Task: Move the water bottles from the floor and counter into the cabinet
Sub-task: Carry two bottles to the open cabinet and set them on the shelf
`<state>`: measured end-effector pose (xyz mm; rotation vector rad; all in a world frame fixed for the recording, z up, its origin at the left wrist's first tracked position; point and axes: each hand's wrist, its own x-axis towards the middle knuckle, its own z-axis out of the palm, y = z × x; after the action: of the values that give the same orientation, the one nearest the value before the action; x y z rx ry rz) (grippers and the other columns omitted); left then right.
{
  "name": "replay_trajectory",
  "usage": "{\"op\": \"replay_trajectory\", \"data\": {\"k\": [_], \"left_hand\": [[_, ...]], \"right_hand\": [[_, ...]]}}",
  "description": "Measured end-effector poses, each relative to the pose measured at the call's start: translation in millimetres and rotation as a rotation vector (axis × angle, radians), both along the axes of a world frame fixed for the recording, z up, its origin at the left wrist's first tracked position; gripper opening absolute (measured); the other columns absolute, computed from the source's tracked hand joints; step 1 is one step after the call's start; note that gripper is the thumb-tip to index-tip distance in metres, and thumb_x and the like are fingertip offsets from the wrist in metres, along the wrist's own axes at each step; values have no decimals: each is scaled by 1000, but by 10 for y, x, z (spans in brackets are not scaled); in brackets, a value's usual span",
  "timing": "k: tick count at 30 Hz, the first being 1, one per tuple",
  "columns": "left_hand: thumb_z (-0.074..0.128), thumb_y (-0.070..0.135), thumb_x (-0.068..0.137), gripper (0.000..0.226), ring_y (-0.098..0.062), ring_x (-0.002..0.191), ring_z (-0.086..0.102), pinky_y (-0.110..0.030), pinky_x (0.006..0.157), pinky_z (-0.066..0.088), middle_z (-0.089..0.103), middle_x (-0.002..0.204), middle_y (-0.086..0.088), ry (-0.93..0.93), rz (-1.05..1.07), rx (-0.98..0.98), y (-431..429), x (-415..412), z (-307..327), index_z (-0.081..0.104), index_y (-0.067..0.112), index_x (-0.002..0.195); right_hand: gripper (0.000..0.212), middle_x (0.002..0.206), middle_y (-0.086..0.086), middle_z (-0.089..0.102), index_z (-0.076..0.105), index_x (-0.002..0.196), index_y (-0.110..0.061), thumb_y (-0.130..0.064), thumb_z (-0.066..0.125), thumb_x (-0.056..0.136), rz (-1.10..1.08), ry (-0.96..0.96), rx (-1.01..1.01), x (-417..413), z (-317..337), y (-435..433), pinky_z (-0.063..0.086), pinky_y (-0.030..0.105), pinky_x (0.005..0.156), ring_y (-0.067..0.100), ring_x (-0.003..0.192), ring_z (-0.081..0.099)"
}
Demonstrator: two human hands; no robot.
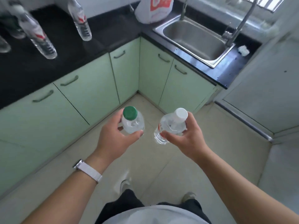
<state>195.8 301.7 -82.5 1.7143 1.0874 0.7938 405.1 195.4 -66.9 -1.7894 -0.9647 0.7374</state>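
Head view puts your left grip [113, 136] wrapped around the shoulder of the green-capped bottle [133, 122], thumb in front and fingers curled behind, and your right grip [182, 138] clasping the white-capped bottle [171, 125] just under its cap. Both bottles hang above the floor [178, 167] in front of you, close together but not touching, and the white-capped one leans with its base towards the other. Beyond them every green cabinet door [90, 94] you can see is closed, with its handle [69, 80] untouched. That is the main risk, by my reading: with both grips full you have nothing free to pull a door. Hooking a handle with a finger while you hold a bottle could loosen your hold and let the bottle fall onto the tiles. The grasps sit high on smooth clear plastic, so a quick swing towards the cabinet may let the heavy lower half slide or twist, the leaning bottle most of all. Further out, on the black counter [64, 50], two clear labelled bottles [40, 39] [80, 21] stand near the front edge, and more are blurred at the far left. A careless elbow or a lifted bottle could knock one over. The large jug [153, 10] beside the sink [194, 38] is well clear of your path.
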Motion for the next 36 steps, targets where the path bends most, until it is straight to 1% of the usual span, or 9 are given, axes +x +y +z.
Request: {"op": "replay_trajectory", "data": {"k": [2,5,9,18,20,24,29,33,36], "left_hand": [[91,19,68,62,6,101,63,-15,88,51,66,107,31,-35,19,29,129,-168,131,57,50,110],[91,21,68,62,4,101,62,-23,88,52,66,111,20,-57,47,77,283,-390,328,57,53,109],[85,32,65,54,-2,105,61,-28,86,50,64,109,23,-92,125,123,410,-628,507,57,55,106],[83,34,67,55,-7,107,62,-32,85,54,64,115,15,-81,362,119,470,-1003,608,58,53,112],[83,37,67,53,-10,107,62,-35,86,56,64,114,12,-58,415,116,458,-1060,635,59,51,113],[85,30,70,50,-12,104,63,-36,84,57,65,110,10,-16,579,140,428,-1155,764,61,42,113],[83,29,70,46,-16,100,64,-37,81,60,66,108,5,-17,764,128,326,-1197,956,63,40,110],[82,26,69,42,-16,94,66,-28,74,57,68,100,7,-20,937,139,177,-1213,1030,63,47,100],[86,21,70,48,-12,94,67,-23,73,57,69,100,10,8,1091,132,-7,-1259,1039,62,54,96]], "right_hand": [[60,104,-6,65,53,105,-48,-36,87,57,16,-4,35,-172,152,143,55,34,87,13,95,66],[58,95,-10,67,54,105,-40,-23,90,62,52,-17,70,-376,348,339,55,28,81,8,87,66],[54,91,-11,66,54,103,-35,-18,90,67,108,-22,87,-594,587,592,50,17,71,1,78,63],[51,98,-7,69,58,109,-34,-27,88,67,345,63,80,-866,636,1176,57,39,83,15,89,68],[52,96,-8,69,59,109,-35,-33,86,64,413,81,79,-907,635,1313,57,39,82,14,88,69],[49,96,-11,71,60,110,-35,-22,87,71,605,128,66,-990,663,1682,57,34,83,8,88,70],[58,103,-9,69,59,121,-28,-24,88,71,824,167,71,-1128,792,2122,53,23,81,3,91,67],[64,105,-10,67,58,122,-31,-36,86,65,996,195,75,-1302,841,2377,52,28,85,5,95,66],[58,103,-12,67,58,119,-36,-29,87,69,1113,208,72,-1538,817,2474,53,27,83,4,92,66]]}}
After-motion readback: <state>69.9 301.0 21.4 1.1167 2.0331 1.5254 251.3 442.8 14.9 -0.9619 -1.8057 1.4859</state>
